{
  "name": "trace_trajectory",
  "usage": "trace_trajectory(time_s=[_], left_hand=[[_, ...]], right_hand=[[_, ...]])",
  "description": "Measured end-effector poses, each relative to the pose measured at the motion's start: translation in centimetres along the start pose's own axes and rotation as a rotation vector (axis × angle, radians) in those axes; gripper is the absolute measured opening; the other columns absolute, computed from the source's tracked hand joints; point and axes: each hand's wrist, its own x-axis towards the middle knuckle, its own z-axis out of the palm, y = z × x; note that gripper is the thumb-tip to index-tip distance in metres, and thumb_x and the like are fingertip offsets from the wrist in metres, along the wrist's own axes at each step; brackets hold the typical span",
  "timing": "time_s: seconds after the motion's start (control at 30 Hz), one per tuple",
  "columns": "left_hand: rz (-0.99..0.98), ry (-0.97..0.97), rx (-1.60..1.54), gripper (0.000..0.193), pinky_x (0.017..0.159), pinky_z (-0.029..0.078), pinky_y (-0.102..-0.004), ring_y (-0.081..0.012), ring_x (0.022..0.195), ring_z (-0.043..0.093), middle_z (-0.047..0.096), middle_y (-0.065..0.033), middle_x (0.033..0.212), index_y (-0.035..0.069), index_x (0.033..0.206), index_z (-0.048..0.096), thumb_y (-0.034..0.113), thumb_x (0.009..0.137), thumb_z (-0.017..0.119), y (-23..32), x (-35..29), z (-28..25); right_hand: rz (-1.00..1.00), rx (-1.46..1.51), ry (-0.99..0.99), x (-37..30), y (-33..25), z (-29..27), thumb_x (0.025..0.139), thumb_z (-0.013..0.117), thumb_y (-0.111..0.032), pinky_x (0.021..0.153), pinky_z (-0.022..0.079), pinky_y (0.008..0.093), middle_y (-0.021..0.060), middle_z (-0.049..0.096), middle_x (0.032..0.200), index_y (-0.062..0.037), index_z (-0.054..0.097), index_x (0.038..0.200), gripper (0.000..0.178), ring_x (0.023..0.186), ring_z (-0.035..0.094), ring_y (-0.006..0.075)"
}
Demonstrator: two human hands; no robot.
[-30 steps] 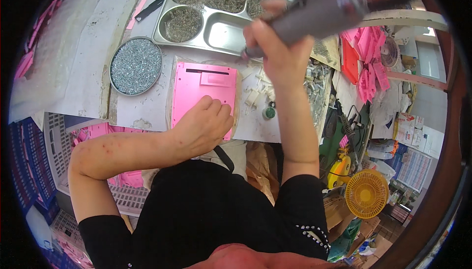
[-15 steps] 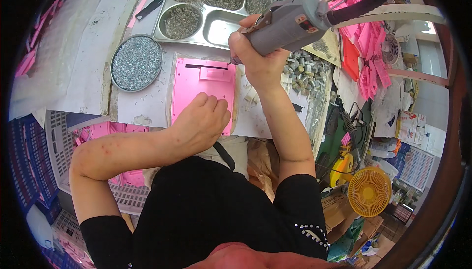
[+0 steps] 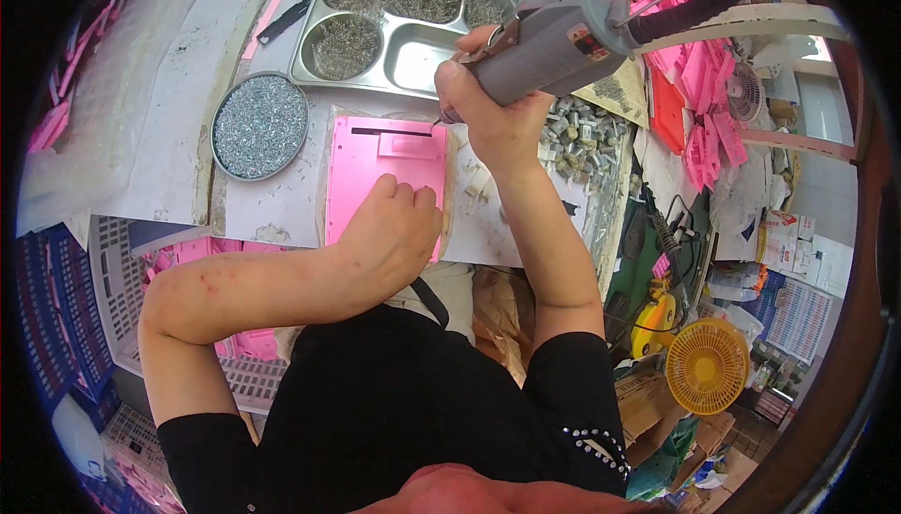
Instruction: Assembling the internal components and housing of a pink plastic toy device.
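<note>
On the white work surface lies a flat pink plastic panel (image 3: 357, 176) with a dark slot along its far edge and a raised rectangle beneath it. My right hand (image 3: 497, 124) is wrapped round a grey power screwdriver (image 3: 549, 49), tilted so that its bit end points at the panel's far right corner. Whether the bit touches the panel, I cannot tell. My left hand (image 3: 392, 232) rests over the near right part of the panel with its fingers curled in. Its fingertips are hidden, so what they hold does not show.
A round dish of small silvery screws (image 3: 260, 126) stands left of the panel. Beyond it is a steel compartment tray (image 3: 413, 63) with small metal springs. Metal blocks (image 3: 577, 143) are heaped to the right. A spring and dark hose (image 3: 694, 7) run from the screwdriver. A yellow fan (image 3: 707, 366) stands lower right.
My left hand has shifted slightly right and toward the panel's right edge. The panel sits very slightly nearer me. My right hand and the screwdriver have hardly moved.
</note>
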Motion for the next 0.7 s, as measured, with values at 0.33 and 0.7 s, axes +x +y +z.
trace_trajectory(time_s=[0.33, 0.7], left_hand=[[-0.265, 0.355, -0.427, 0.030, 0.071, 0.049, -0.0373, -0.0240, 0.080, 0.065, 0.066, -0.0092, 0.095, 0.005, 0.099, 0.066, 0.027, 0.084, 0.080, -4.7, 0.4, -0.7], [-0.172, 0.536, -0.795, 0.013, 0.064, 0.050, -0.0337, -0.0193, 0.069, 0.062, 0.068, -0.0093, 0.084, 0.001, 0.096, 0.071, 0.007, 0.086, 0.075, -8.0, 4.0, -0.1]], right_hand=[[-0.050, 0.072, 0.056, -0.4, -2.1, -1.1, 0.093, 0.065, 0.004, 0.056, 0.046, 0.0325, 0.0076, 0.061, 0.076, -0.0011, 0.058, 0.118, 0.027, 0.059, 0.056, 0.0149], [-0.078, 0.328, 0.088, 0.1, -4.2, -1.0, 0.090, 0.074, 0.001, 0.053, 0.052, 0.0261, 0.0073, 0.064, 0.083, 0.0017, 0.059, 0.115, 0.029, 0.062, 0.062, 0.0125]])
